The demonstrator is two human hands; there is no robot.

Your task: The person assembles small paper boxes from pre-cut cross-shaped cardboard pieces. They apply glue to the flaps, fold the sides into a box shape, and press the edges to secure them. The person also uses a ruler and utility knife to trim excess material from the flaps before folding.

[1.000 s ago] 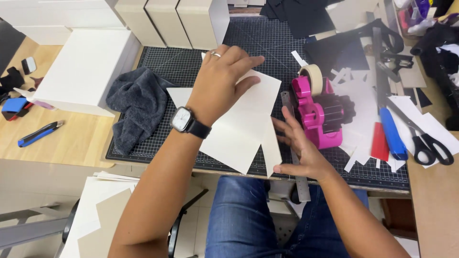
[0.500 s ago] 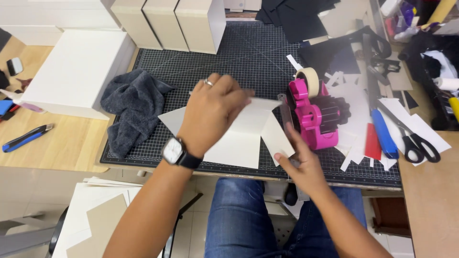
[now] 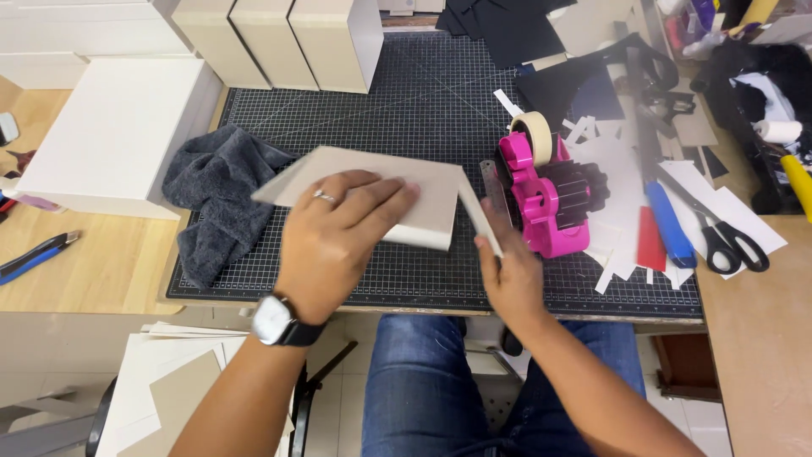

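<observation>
While both hands' grip clamps folded card [image 3: 397,199], pink tape dispenser [image 3: 550,199] right (crowding), grey cloth [image 3: 211,190] left.

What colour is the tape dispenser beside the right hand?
Bright pink; the tape dispenser with a cream tape roll shows best in the head view.

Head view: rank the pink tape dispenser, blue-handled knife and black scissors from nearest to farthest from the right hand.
1. Pink tape dispenser, just right of the right hand.
2. Blue-handled knife, further right.
3. Black scissors, farthest right, by the mat's edge.
</observation>
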